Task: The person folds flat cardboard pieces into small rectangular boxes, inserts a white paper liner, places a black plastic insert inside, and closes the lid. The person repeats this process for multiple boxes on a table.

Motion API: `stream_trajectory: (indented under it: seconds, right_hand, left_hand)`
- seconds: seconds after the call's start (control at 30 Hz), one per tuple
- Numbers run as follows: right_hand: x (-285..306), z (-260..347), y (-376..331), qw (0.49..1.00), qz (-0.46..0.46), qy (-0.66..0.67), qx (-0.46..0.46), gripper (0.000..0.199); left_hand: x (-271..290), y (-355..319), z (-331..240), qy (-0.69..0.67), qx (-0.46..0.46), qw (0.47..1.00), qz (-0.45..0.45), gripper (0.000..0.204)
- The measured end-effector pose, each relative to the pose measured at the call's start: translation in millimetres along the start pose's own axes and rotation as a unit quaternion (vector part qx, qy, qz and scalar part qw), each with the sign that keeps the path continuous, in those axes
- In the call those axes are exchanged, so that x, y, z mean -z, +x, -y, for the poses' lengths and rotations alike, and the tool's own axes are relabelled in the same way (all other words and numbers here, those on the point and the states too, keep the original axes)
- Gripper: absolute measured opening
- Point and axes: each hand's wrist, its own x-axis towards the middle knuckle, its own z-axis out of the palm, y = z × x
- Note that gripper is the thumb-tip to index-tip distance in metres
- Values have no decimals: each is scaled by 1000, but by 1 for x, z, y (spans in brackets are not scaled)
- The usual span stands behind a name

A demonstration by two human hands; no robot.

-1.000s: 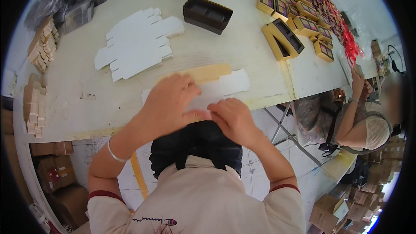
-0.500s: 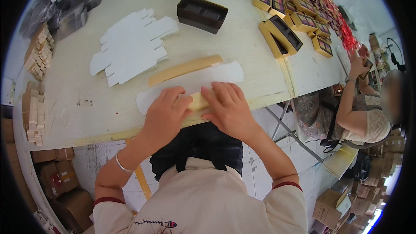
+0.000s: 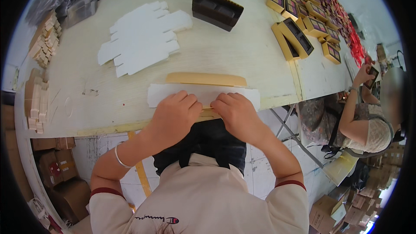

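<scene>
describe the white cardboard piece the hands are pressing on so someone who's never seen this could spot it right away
Start at the near edge of the long pale wooden table, just above the person's left hand and right hand. The long flat white blank lies crosswise under both hands' fingertips. Unlike the fanned white stack farther back, it lies alone, with a tan strip along its far side.

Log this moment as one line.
left hand: pressing white card blank | right hand: pressing same blank | tan strip: behind blank | table edge: under hands
</scene>
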Motion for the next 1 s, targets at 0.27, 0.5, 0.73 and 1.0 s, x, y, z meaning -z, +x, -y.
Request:
stream_trajectory:
  seconds: [0.27, 0.5, 0.73, 1.0]
  right_hand:
    - [35, -2, 24, 989, 142, -24, 41, 10]
    - [28, 4, 19, 964, 56, -224, 130, 6]
    - [-9, 8, -6, 994, -47, 71, 71, 14]
    - [-4, -5, 7, 978, -24, 206, -28, 17]
  left_hand:
    - [41, 46, 60, -107, 13, 994, -11, 35]
    - [10, 21, 37, -259, 139, 955, 45, 50]
    - [-12, 11, 12, -181, 132, 975, -13, 37]
    - [24, 4, 27, -408, 32, 904, 126, 25]
